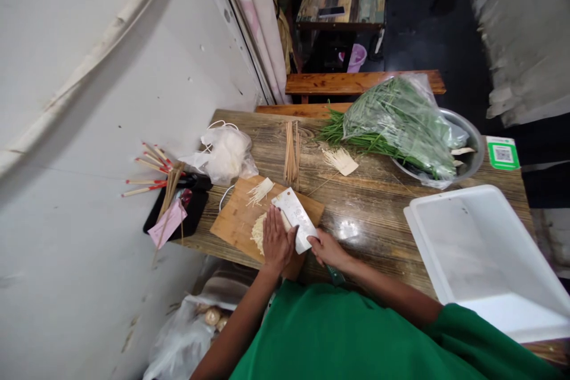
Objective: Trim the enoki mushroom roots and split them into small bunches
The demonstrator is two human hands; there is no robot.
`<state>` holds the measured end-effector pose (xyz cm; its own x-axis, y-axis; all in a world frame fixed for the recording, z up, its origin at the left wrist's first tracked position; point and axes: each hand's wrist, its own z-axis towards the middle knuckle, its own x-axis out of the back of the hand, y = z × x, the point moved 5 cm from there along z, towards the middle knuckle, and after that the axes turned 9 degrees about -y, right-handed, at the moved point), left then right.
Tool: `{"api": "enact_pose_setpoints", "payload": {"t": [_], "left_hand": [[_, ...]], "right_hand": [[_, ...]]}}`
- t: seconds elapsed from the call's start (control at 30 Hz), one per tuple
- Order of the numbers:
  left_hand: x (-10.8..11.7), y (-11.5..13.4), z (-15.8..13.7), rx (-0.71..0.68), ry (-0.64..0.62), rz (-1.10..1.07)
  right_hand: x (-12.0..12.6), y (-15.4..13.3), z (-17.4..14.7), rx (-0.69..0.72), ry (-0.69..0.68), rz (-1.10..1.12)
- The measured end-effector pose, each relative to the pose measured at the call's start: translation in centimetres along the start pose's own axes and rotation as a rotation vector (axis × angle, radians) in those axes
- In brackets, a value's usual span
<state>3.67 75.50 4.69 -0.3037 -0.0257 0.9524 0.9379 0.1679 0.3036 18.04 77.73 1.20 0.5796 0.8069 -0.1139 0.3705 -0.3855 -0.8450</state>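
My left hand lies flat with outstretched fingers on a bunch of pale enoki mushrooms on the wooden cutting board. Its thumb points toward the cleaver. My right hand is closed round the cleaver near the blade's heel, and a green handle shows below it. The broad blade slants across the board right beside my left hand, covering part of the mushrooms. A small cut fan of enoki sits at the board's far edge. Another flat piece rests on the table.
Wooden skewers lie beyond the board, beside a white plastic bag. Bagged green chives lean over a metal bowl. A white tub stands at right. Red-tipped sticks project near the wall at left.
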Motion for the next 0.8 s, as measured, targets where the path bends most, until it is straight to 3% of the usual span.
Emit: {"api": "enact_pose_setpoints", "payload": {"t": [0.17,0.33,0.57,0.8], "left_hand": [[0.8,0.1,-0.5,-0.008,-0.020,-0.028],[2.2,-1.6,-2.2,0.073,0.021,-0.027],[0.5,-1.6,-2.8,0.007,-0.034,0.052],[0.3,-1.4,-2.7,-0.011,-0.012,0.030]], "right_hand": [[0.3,-0.5,0.3,0.016,-0.003,-0.004],[0.2,-0.3,-0.2,0.006,0.011,-0.001],[0.1,-0.3,-0.4,-0.003,0.014,-0.007],[0.2,1.0,-2.5,-0.038,0.017,-0.123]]}}
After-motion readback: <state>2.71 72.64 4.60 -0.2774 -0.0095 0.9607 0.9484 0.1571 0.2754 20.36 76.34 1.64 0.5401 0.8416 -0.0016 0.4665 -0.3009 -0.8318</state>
